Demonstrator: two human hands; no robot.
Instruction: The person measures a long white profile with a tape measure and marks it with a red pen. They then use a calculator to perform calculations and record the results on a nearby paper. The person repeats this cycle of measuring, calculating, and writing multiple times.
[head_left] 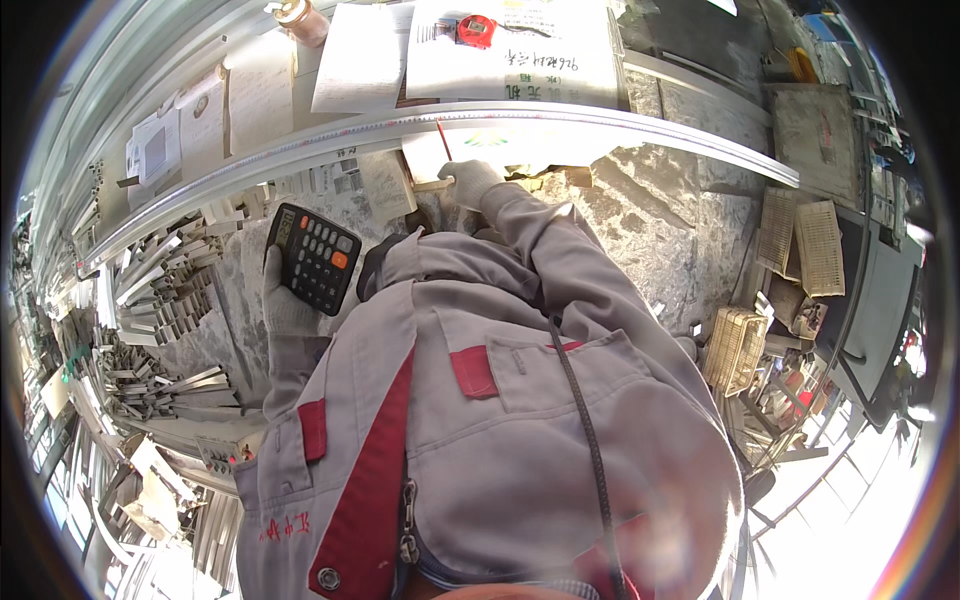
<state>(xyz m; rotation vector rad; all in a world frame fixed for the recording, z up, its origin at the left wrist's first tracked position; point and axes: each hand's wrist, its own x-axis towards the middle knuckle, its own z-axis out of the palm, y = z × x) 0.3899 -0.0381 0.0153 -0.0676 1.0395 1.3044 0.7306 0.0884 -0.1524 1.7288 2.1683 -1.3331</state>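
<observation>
A black calculator [318,262] with grey keys and an orange key is in my left hand [287,308], gloved in light grey, whose fingers wrap its lower left side. My right hand [472,184], also gloved, is closed around a thin red pencil or pen [444,141]; its tip points up toward a long pale bar. That bar [660,133], with a ruler-like scale along it, runs across in front of me and looks curved in this view. Beneath the pencil lies a white sheet [545,143] with some green print.
Beyond the bar lie a red tape measure [477,32] on white packaging, paper sheets [360,58] and a brownish jar [301,22]. Stacked metal profile pieces [165,285] fill the left side. At the right stand plastic baskets [820,248] and a greyish board [815,140].
</observation>
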